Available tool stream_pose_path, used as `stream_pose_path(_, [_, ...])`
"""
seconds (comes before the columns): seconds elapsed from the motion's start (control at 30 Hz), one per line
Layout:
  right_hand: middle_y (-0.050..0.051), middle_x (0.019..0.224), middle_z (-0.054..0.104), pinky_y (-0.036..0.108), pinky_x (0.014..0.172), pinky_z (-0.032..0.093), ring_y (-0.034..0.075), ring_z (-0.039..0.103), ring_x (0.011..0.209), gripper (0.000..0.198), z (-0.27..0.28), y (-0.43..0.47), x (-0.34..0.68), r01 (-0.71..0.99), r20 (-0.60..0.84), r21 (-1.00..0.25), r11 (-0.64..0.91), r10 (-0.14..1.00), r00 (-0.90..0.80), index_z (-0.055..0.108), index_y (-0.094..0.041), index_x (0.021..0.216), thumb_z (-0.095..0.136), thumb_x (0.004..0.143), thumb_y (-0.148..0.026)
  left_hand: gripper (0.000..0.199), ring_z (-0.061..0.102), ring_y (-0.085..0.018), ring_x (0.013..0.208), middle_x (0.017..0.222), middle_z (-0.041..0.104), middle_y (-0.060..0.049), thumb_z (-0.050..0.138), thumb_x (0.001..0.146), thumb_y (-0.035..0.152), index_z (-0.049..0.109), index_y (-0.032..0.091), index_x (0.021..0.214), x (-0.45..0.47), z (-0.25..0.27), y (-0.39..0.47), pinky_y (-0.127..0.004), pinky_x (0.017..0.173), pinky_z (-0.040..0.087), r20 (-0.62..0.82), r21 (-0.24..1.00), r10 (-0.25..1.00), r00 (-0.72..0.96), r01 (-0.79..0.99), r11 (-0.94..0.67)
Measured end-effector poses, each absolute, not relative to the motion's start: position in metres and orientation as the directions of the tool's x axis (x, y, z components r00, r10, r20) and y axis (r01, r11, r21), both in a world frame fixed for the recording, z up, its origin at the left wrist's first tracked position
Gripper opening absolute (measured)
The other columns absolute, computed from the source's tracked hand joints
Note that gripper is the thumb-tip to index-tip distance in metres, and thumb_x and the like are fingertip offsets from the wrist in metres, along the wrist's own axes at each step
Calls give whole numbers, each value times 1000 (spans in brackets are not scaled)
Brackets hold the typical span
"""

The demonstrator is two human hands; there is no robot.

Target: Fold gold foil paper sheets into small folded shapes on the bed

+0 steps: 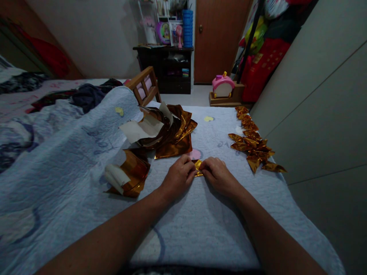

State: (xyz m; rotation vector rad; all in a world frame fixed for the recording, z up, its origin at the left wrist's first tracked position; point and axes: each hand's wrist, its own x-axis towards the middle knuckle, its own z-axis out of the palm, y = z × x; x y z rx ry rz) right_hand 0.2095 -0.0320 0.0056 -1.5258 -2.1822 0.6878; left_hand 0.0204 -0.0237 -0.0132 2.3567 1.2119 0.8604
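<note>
Between my two hands, on the pale blue quilt, is a small folded piece of gold foil paper. My left hand pinches its left end, thumb and fingers pressed together. At the other end my right hand holds it with closed fingers. Just beyond my left hand lies a fanned stack of gold foil sheets, some curled with white backing up. A smaller curled bunch of foil sheets rests left of my left hand. Several folded gold foil pieces form a pile along the right.
A wooden rail stands at the bed's far left corner, with crumpled dark clothes nearby. A pale cabinet borders the right side. Beyond the bed are a dark shelf unit, a pink toy and a brown door.
</note>
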Motion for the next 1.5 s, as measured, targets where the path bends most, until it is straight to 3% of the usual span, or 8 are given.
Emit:
stream_pose_path(0.6, [6, 96, 65, 33, 78, 29, 23, 52, 91, 4, -4, -34, 204, 814, 90, -467, 346, 934, -346, 62, -18, 94, 60, 92, -19, 9, 58, -17, 87, 93, 55, -3, 66, 85, 10, 62, 17, 82, 21, -15, -21, -30, 76, 49, 351, 542, 818, 457, 613, -575])
stream_pose_path(1.07, [4, 96, 66, 33, 82, 32, 20, 53, 92, 22, 5, -31, 210, 757, 17, -588, 285, 940, -341, 65, -20, 93, 45, 98, -12, 10, 58, -17, 86, 92, 55, -3, 64, 85, 10, 61, 18, 80, 21, -14, -22, -29, 74, 49, 361, 548, 817, 450, 607, -576])
stream_pose_path(1.33, [4, 95, 65, 33, 81, 31, 20, 53, 91, 5, 1, -32, 205, 794, 39, -533, 293, 946, -323, 63, -19, 94, 59, 93, -20, 9, 58, -17, 87, 93, 56, -3, 64, 86, 11, 62, 18, 81, 21, -13, -22, -29, 76, 49, 338, 560, 828, 448, 611, -559])
stream_pose_path(1.5, [5, 98, 65, 33, 81, 30, 22, 52, 93, 5, -1, -33, 202, 812, 63, -494, 310, 945, -322, 63, -19, 95, 60, 94, -24, 7, 57, -18, 88, 94, 55, -3, 64, 87, 12, 63, 18, 83, 22, -13, -22, -30, 77, 49, 314, 568, 836, 449, 617, -545])
